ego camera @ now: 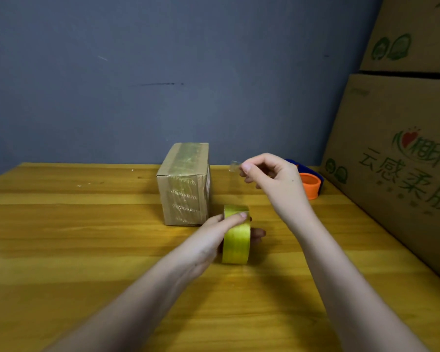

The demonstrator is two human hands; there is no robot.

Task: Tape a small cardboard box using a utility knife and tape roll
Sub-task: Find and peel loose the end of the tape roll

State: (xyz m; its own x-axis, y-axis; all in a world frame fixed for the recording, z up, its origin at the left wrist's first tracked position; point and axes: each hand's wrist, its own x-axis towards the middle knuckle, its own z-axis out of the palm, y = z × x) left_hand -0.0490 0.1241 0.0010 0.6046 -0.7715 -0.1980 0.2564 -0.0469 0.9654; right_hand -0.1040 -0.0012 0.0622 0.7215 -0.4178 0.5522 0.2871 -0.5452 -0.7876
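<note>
- My left hand (pixel 214 237) grips the yellow tape roll (pixel 236 235) on edge, just in front of the small cardboard box (pixel 184 184).
- My right hand (pixel 272 179), raised right of the box, pinches the clear tape end (pixel 233 165).
- The box stands on the table (pixel 87 237), tape already over its top.
- An orange-and-blue tool (pixel 311 185) sits further right of the box.

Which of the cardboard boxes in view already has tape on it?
The small cardboard box standing on the wooden table, just beyond the yellow tape roll. Glossy tape runs over its top and front; the large printed cartons stacked at right show none.
</note>
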